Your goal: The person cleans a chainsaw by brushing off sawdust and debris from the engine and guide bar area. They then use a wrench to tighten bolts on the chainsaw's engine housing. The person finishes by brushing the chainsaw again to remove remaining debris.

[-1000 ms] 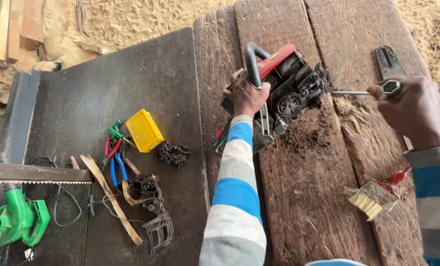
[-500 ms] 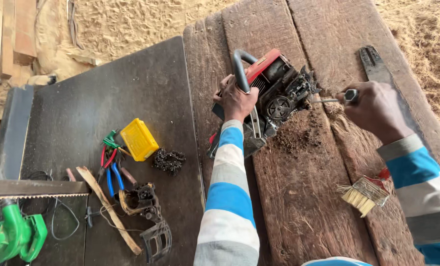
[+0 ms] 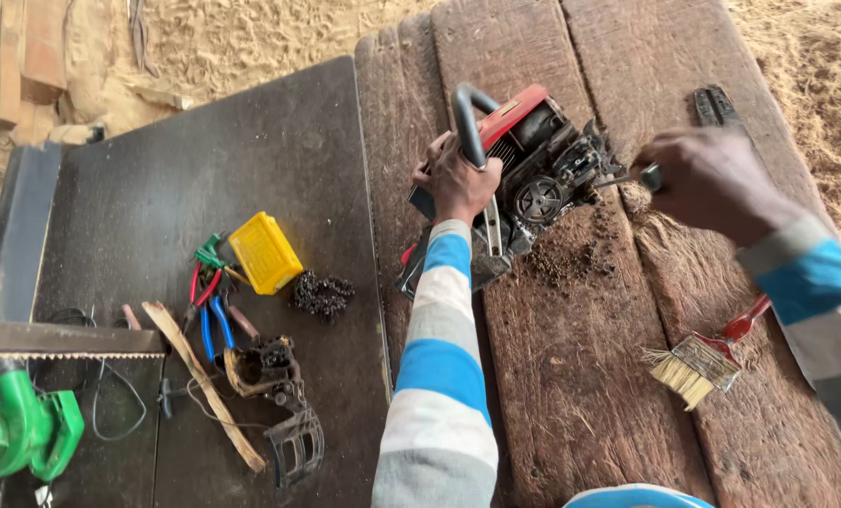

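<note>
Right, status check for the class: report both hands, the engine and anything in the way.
Left hand grips handle of red engine unit. Right hand holds a thin tool at it. Debris pile and paintbrush alongside.

The right hand (image 3: 712,179), gripping a thin metal screwdriver (image 3: 627,177), now sits closer to the red and black chainsaw engine (image 3: 533,165) than a second ago, when it was held well out to the right. The tool's tip now reaches the engine's exposed side, where before a long stretch of shaft showed between hand and machine. The hand now covers part of the dark folded tool (image 3: 717,103) lying on the wooden planks behind it. The whole scene also sits lower and further left in view than before, so the green blower (image 3: 20,428) at the lower left is partly cut off by the edge.
</note>
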